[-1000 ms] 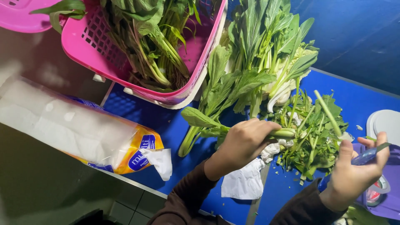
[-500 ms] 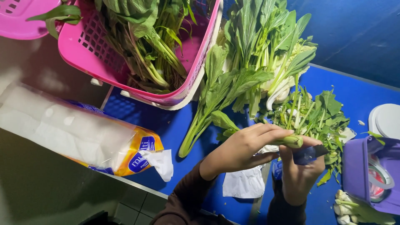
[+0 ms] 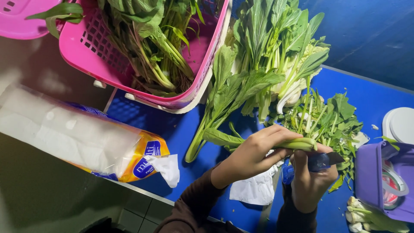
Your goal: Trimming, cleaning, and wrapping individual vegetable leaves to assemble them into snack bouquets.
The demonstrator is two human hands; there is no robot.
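My left hand (image 3: 254, 154) grips a leafy green vegetable stalk (image 3: 224, 139), holding it level above the blue table (image 3: 155, 125). The pale stem end pokes out past my fingers to the right. Just below that end, my right hand (image 3: 311, 181) is closed around a small knife with a blue handle (image 3: 319, 162); its dark blade tip points right, under the stem. A heap of cut greens (image 3: 327, 121) lies right behind both hands. A crumpled white tissue (image 3: 256, 190) lies on the table under my left wrist.
A pink basket (image 3: 86, 51) full of greens stands at the back left. A bundle of long leafy greens (image 3: 267, 73) lies beside it. A plastic pack of tissues (image 3: 77, 138) sits at the left edge, a purple container (image 3: 379, 185) and white lid (image 3: 401, 125) at right.
My right hand swung in from the far right with the knife and now sits under the stem end. My left hand kept hold of the stalk, shifting slightly.
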